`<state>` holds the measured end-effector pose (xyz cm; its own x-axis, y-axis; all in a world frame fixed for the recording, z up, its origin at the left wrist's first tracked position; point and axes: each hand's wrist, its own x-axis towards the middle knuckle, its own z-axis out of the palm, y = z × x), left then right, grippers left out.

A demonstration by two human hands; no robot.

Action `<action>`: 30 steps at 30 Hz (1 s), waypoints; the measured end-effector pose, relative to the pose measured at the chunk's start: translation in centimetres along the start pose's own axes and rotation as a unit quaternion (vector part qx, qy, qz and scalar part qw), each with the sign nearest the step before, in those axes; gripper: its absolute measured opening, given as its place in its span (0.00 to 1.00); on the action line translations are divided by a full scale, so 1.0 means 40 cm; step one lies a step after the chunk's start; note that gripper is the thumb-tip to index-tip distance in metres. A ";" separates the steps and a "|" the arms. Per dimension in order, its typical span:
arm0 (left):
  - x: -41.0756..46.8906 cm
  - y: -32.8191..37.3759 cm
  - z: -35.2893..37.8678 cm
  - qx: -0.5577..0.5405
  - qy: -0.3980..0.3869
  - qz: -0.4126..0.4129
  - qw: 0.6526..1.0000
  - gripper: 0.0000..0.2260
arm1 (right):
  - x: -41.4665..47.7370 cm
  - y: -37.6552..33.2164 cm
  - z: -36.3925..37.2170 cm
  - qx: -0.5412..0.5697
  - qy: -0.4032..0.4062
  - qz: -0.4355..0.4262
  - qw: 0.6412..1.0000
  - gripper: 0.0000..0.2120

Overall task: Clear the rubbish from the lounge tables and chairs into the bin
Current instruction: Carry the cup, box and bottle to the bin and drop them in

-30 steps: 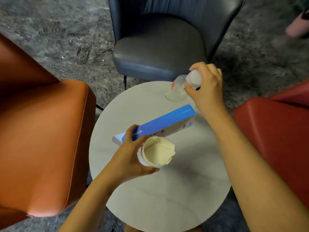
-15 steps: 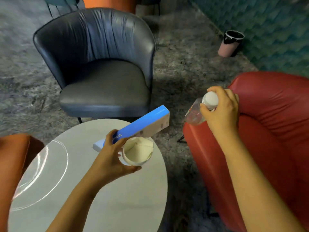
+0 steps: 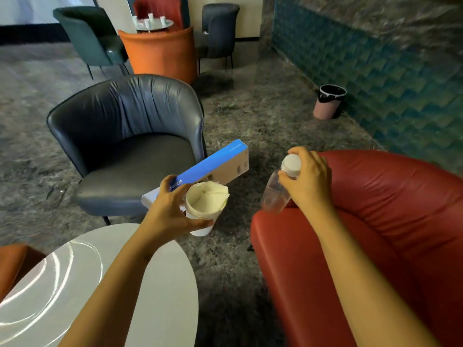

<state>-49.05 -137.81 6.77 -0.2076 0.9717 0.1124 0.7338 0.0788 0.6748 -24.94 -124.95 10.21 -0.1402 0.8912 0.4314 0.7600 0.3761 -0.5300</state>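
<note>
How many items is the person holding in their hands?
3: a blue box and a paper cup in the left hand, a clear bottle in the right hand. Something more may be tucked inside the cup.

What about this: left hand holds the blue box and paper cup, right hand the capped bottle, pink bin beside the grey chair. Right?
One slip: the head view shows the pink bin by the teal wall, well apart from the grey chair. The left hand does hold the blue box and paper cup, the right hand the capped bottle.
</note>
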 end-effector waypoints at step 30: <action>1.868 0.263 0.226 -0.021 -0.056 0.235 0.970 0.26 | 1.461 0.471 0.384 -0.024 0.097 0.107 0.989 0.22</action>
<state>-50.99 -62.37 15.69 0.2160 0.9167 0.3361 0.7035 -0.3848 0.5975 -28.56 -61.89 14.23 0.1478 0.8818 0.4479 0.7892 0.1679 -0.5908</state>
